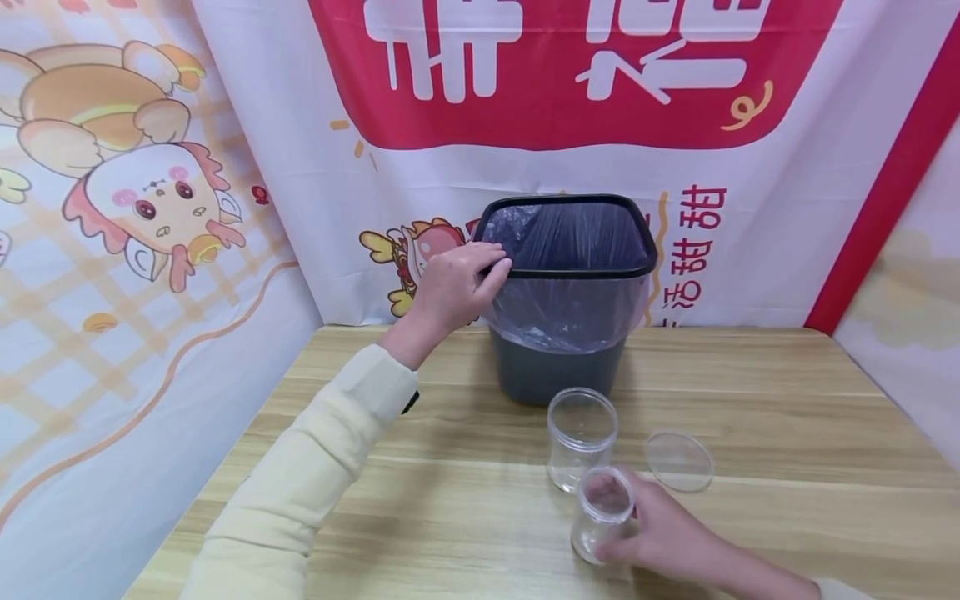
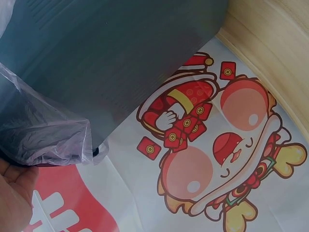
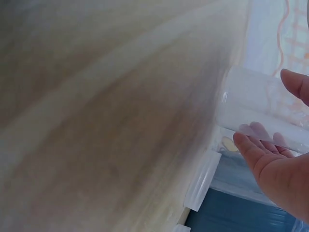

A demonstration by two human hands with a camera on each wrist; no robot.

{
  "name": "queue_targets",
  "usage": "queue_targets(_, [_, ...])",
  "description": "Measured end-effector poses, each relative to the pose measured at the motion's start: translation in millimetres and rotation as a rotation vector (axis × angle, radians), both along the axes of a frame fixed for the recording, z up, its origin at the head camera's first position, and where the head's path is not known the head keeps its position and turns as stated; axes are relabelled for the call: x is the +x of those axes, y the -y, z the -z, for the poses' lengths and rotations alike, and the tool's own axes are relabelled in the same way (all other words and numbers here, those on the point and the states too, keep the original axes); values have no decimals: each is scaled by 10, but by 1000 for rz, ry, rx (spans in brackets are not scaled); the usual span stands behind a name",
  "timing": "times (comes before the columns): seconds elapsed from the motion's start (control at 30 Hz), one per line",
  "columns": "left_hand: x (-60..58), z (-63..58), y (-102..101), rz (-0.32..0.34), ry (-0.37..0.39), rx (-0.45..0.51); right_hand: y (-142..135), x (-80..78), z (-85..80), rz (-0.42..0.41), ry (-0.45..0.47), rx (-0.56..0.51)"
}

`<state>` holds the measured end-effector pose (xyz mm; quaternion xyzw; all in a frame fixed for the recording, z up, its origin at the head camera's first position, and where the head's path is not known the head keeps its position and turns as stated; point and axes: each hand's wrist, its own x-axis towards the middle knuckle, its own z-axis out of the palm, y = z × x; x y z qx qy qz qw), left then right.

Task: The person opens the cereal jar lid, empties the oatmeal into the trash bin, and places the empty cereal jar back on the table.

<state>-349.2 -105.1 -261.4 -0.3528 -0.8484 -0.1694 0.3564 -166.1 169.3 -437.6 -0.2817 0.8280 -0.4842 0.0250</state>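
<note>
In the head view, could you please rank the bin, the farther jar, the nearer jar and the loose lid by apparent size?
1. Bin
2. Farther jar
3. Nearer jar, though camera nearness makes it unsure
4. Loose lid

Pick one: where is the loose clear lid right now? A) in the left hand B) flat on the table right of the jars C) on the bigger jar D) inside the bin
B: the clear lid lies flat on the table, to the right of the bigger jar, which stands open, and apart from both hands.
</note>
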Motion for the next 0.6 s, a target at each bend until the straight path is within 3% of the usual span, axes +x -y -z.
queue_targets(0.6, [9, 0, -16, -6, 3, -5, 19, -19, 31, -28, 38, -9])
